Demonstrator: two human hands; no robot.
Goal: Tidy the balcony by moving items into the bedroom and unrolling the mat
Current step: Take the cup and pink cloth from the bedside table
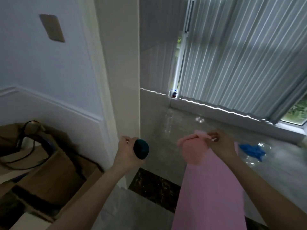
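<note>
Left hand (127,149): grip curled round a dark teal ball (141,151), held at the doorway edge.
Right hand (221,146): grip pinching the top edge of a pink mat (211,188), which hangs down toward the floor.
Blue item (252,151): lying on the balcony floor (207,127) beside clear plastic; what it is cannot be told.
Boxes (41,163): at left, inside the room.
Progress, judged: midway. Mat not yet laid flat; ball not yet put down; blue item left to move.

Pink mat (211,188) hanging; dark teal ball (141,151) held.
</note>
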